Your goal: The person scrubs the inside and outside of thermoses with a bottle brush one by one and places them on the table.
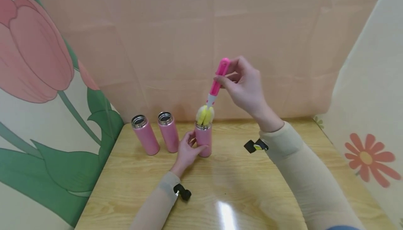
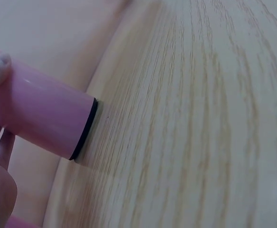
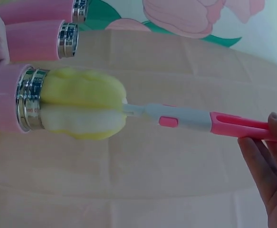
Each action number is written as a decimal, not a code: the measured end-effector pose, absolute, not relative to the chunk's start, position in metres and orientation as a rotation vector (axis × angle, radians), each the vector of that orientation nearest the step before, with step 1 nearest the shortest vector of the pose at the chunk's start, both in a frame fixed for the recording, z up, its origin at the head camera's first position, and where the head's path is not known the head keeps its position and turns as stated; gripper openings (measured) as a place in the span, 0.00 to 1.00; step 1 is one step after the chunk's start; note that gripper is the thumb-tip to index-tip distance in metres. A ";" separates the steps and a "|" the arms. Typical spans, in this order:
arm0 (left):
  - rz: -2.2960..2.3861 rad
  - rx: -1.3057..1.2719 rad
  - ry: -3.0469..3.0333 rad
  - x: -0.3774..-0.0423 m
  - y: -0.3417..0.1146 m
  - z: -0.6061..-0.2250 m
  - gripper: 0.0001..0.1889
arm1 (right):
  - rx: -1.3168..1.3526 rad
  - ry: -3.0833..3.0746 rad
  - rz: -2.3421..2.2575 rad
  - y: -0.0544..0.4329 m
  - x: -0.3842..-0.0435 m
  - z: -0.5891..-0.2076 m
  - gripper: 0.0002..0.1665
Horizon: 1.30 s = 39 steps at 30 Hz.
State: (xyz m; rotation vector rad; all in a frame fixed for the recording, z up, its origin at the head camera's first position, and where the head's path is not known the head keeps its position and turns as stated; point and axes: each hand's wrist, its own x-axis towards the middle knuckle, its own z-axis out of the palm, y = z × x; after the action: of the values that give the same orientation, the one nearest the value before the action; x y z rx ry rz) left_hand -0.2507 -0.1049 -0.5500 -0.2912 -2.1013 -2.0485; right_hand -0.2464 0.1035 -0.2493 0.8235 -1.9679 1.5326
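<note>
A bottle brush (image 1: 218, 81) with a pink and white handle is pinched by my right hand (image 1: 247, 85). Its yellow and white sponge head (image 3: 83, 103) sits partly inside the mouth of a pink bottle (image 1: 204, 141), the rest of the sponge bulging above the silver rim. My left hand (image 1: 188, 150) grips that bottle low on its side, thumb across the front. The bottle stands upright on the wooden table, and its dark base (image 2: 85, 129) shows in the left wrist view. The sponge's lower end is hidden inside the bottle.
Two more uncapped pink bottles, one at the far left (image 1: 146, 137) and one nearer my left hand (image 1: 169, 134), stand on the wooden table (image 1: 252, 195). A peach cloth (image 1: 176, 41) hangs behind the table. Flower-printed walls flank it.
</note>
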 end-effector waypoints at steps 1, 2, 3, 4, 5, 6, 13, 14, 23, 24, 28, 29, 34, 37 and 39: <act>-2.047 -0.289 -2.104 -0.251 -0.105 -0.550 0.34 | 0.818 -1.991 1.519 0.103 -0.246 -0.249 0.16; -2.047 -0.285 -2.107 -0.251 -0.105 -0.550 0.34 | 0.813 -2.008 1.506 0.103 -0.246 -0.248 0.16; -2.048 -0.284 -2.109 -0.252 -0.106 -0.550 0.34 | 0.808 -2.022 1.499 0.102 -0.246 -0.248 0.16; -2.047 -0.284 -2.112 -0.252 -0.106 -0.550 0.34 | 0.802 -2.034 1.496 0.102 -0.245 -0.248 0.15; -2.051 -0.287 -2.110 -0.252 -0.106 -0.550 0.34 | 0.796 -2.042 1.502 0.101 -0.245 -0.247 0.15; -2.053 -0.286 -2.111 -0.253 -0.106 -0.550 0.34 | 0.792 -2.049 1.510 0.101 -0.245 -0.247 0.15; -2.073 -0.283 -2.093 -0.253 -0.107 -0.550 0.34 | 0.794 -2.108 1.560 0.096 -0.244 -0.244 0.14; -2.077 -0.281 -2.090 -0.253 -0.107 -0.550 0.34 | 0.798 -2.119 1.560 0.095 -0.244 -0.244 0.14; -2.089 -0.269 -2.103 -0.250 -0.111 -0.549 0.35 | 0.820 -2.240 1.535 0.093 -0.247 -0.241 0.12; -2.090 -0.267 -2.102 -0.250 -0.111 -0.549 0.35 | 0.831 -2.250 1.530 0.093 -0.247 -0.241 0.12; -2.094 -0.260 -2.093 -0.250 -0.111 -0.549 0.35 | 0.883 -2.285 1.491 0.090 -0.249 -0.243 0.11; -2.091 -0.260 -2.093 -0.250 -0.111 -0.549 0.35 | 0.898 -2.297 1.476 0.089 -0.250 -0.245 0.11; -2.083 -0.287 -2.089 -0.251 -0.108 -0.549 0.34 | 0.939 -2.324 1.420 0.083 -0.252 -0.251 0.10; -2.087 -0.309 -2.081 -0.252 -0.107 -0.550 0.34 | 0.957 -2.318 1.433 0.083 -0.252 -0.253 0.10; -2.089 -0.317 -2.077 -0.252 -0.107 -0.551 0.34 | 1.010 -2.327 1.452 0.083 -0.253 -0.252 0.09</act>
State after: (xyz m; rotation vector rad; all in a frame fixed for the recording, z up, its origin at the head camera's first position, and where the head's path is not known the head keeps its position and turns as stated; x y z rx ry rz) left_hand -0.2519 -0.1074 -0.5509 -0.3170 -2.0767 -2.0886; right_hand -0.2527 0.0834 -0.2522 1.0105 -2.3267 1.4521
